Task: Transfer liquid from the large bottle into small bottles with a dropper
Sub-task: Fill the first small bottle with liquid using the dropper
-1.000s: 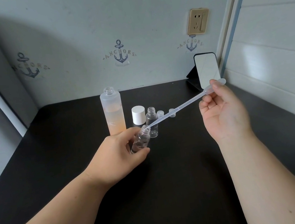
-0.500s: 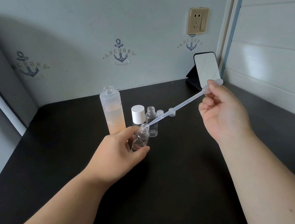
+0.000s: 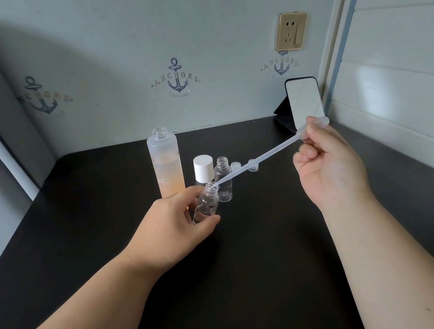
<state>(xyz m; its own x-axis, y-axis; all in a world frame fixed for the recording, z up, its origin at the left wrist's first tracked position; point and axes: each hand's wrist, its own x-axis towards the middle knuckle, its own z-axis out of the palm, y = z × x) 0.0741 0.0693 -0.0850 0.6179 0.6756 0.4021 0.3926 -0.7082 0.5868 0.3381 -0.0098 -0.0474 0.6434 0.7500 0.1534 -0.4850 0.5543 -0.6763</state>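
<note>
The thumb and the fingers of the left hand (image 3: 173, 220) are curled around a small clear bottle (image 3: 205, 206), which is held tilted above the black table (image 3: 251, 282), with its open neck up and toward the right. The wrist is nearly straight and the left forearm goes down to the lower left corner. The right hand (image 3: 330, 167) pinches the bulb of a thin plastic dropper (image 3: 259, 161) between the thumb and the first finger, while the other fingers are folded into the palm. The dropper slopes down to the left and its tip is at the mouth of the held bottle. The right forearm goes down to the lower right. Behind the left hand the large bottle (image 3: 166, 162) stands upright with no cap, partly full of peach liquid. Just beside it are a white cap (image 3: 204, 168) and a second small bottle (image 3: 224, 182), also open. A mirror (image 3: 304, 101) leans in the far corner.
</note>
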